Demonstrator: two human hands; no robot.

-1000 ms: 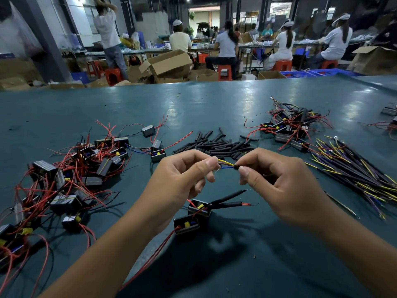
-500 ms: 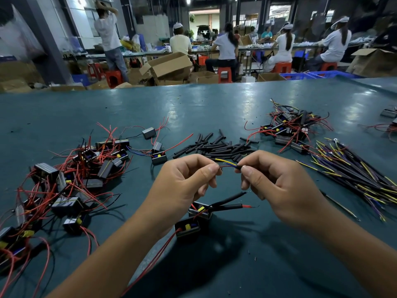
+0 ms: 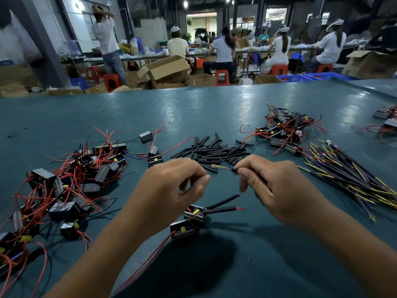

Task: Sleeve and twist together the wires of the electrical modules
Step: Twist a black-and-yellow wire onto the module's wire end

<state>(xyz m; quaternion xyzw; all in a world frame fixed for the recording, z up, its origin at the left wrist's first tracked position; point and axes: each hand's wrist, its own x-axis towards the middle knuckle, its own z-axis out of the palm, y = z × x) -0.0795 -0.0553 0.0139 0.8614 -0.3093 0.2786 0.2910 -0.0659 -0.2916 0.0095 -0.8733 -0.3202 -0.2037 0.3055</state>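
1. Where the green table [image 3: 214, 108] fills the view, you have every work item laid out on it, with cardboard boxes [image 3: 165, 68] and seated workers [image 3: 223, 48] beyond its far edge.
2. At your left lies the largest pile: black modules [image 3: 64, 209] tangled in red wires [image 3: 34, 196].
3. At your right, a bundle of black leads [image 3: 348, 175] with yellow and blue ends fans out toward the table's right edge.
4. Behind that bundle sits a smaller heap of modules [image 3: 281, 132].
5. In the middle, behind your hands, loose black sleeves [image 3: 214, 150] are scattered in a flat pile.
6. Your left hand [image 3: 171, 188] is raised over the table with its fingers curled and thumb against forefinger; you cannot tell from this view whether the tips pinch a wire.
7. Your right hand [image 3: 272, 186] pinches a black sleeved lead at its end, with thumb and forefinger closed on it.
8. Your hands are near each other but apart, and a short yellow and blue wire [image 3: 223, 167] spans the gap from your right fingertips toward your left.
9. Below your hands, two modules [image 3: 189, 221] rest on the table, touching each other.
10. From these modules, two sleeved wires [image 3: 221, 206] point right, and one shows a red tip.
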